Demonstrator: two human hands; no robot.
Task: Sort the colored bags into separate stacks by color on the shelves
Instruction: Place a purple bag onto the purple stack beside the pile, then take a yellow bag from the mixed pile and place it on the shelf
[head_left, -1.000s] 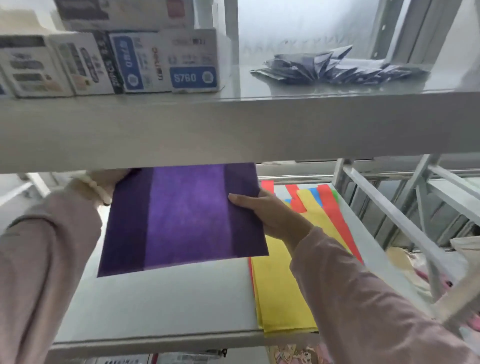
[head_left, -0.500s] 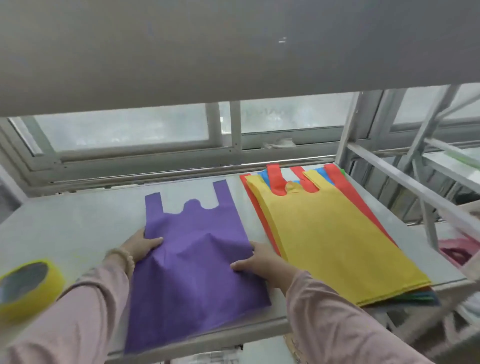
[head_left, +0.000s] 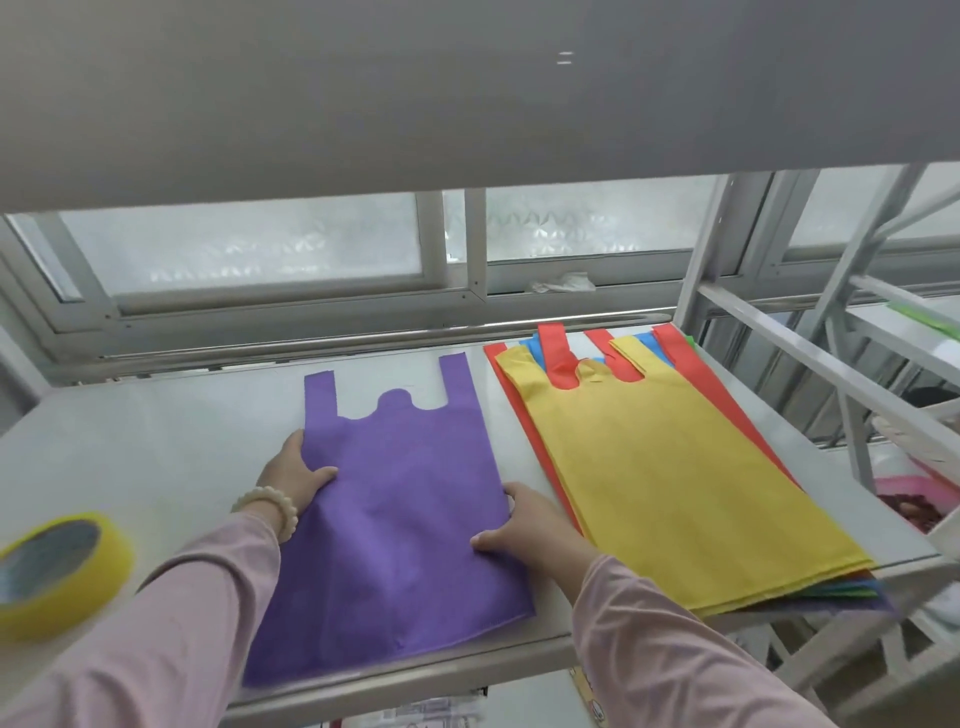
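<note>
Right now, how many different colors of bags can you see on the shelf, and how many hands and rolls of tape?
Bag colors showing: 5, namely purple bag, yellow bag, red, blue, green
Hands: 2
Rolls of yellow tape: 1
Total: 8
How many bags lie in the mixed stack cannot be told.
</note>
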